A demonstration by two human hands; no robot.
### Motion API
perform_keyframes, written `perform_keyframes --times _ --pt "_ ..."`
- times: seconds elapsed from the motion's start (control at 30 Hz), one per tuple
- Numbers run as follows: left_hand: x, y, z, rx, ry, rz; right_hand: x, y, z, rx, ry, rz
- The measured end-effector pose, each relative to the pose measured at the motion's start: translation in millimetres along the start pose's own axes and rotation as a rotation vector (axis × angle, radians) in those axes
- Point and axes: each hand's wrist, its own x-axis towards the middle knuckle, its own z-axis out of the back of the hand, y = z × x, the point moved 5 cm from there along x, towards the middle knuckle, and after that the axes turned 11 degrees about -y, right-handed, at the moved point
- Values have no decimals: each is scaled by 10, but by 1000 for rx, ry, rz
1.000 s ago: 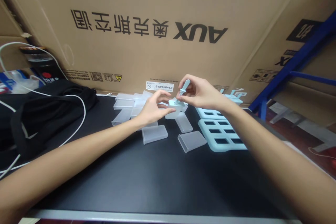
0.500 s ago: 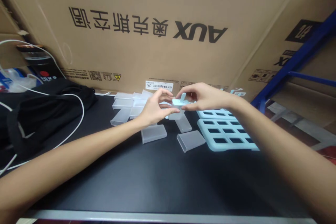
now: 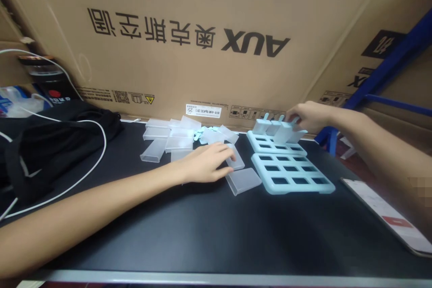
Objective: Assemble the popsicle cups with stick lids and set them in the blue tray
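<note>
My right hand (image 3: 308,114) is at the far light-blue tray (image 3: 254,141), its fingers closed at the stick of a frosted popsicle mould (image 3: 283,132) with a pale blue lid. This mould is over the tray's slots; whether its base is seated I cannot tell. Several other lidded moulds, one a popsicle mould (image 3: 261,126) at the left end, stand beside it. My left hand (image 3: 209,165) holds nothing, fingers apart, low over the loose clear moulds. Its fingertips are by a clear mould (image 3: 237,158), and another clear mould (image 3: 245,180) lies just in front.
A second light-blue tray (image 3: 290,174) lies nearer. More clear moulds (image 3: 180,140) and small blue lids (image 3: 204,134) are piled at the left. A large carton (image 3: 189,72) stands behind, black cloth (image 3: 64,139) and a white cable (image 3: 103,144) left, a phone (image 3: 388,216) and blue metal frame (image 3: 381,76) right.
Both hands were together on one mould, fitting its blue lid with stick. Now my right hand has carried it right to the far tray, and my left hand has let go and lowered.
</note>
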Motion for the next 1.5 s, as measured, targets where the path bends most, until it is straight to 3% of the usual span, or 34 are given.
perform_keyframes --times 0.37,0.73,0.83,0.93,1.0,1.03,1.13,1.2,1.37,1.5 --pt "-65 10 -73 103 48 1 58 -135 -271 4 -30 -30" --pt "-68 -18 -75 82 44 6 -105 49 -235 38 -34 -130" --pt "-46 43 -32 108 19 23 -121 100 -209 17 -1 -87" --pt "0 236 67 190 -37 100 -171 353 -33 -59 -223 -49" --pt "34 413 118 242 -36 171 -213 683 83 -30 -425 -17" --pt "53 498 133 266 -28 196 -213 884 94 32 -464 25" --pt "137 701 149 349 -32 199 -80 1461 -46 220 -378 206" --pt "208 799 125 408 -28 170 100 1667 -200 252 -314 233" --pt "359 1013 22 407 93 185 500 1676 -534 258 -175 132" --pt "426 1117 74 295 102 229 510 1575 -496 260 -170 105"
